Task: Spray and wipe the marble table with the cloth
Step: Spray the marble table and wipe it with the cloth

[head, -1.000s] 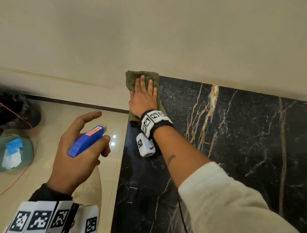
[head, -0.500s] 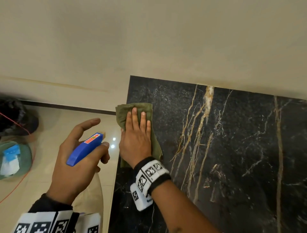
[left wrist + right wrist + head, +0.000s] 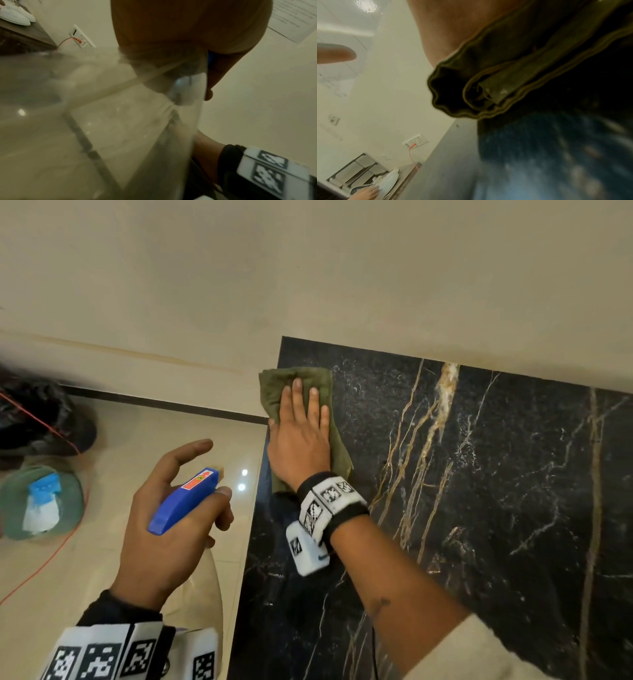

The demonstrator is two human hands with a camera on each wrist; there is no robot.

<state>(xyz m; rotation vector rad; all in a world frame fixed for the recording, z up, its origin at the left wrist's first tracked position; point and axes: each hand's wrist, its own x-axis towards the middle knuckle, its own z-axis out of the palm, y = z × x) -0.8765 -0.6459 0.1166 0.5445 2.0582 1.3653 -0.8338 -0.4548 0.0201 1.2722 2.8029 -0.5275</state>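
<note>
- The folded olive-green cloth (image 3: 301,419), a moment ago nearer the person, has swept back toward the far-left corner of the black gold-veined marble tabletop (image 3: 496,508).
- Right hand (image 3: 299,440) presses it flat, fingers straight, slightly spread.
- Left hand (image 3: 168,529) keeps gripping the blue-headed spray bottle (image 3: 185,499) off the edge; wiping seems mid-course.

Right hand (image 3: 301,436) lies flat, fingers straight, on the folded green cloth (image 3: 274,392), pressing it to the black marble table (image 3: 496,491) at the table's left edge near the far corner. Left hand (image 3: 164,529) grips the blue spray bottle (image 3: 183,501) over the beige floor (image 3: 113,446), beside the table, forefinger raised. Both wrists carry marker bands.
</note>
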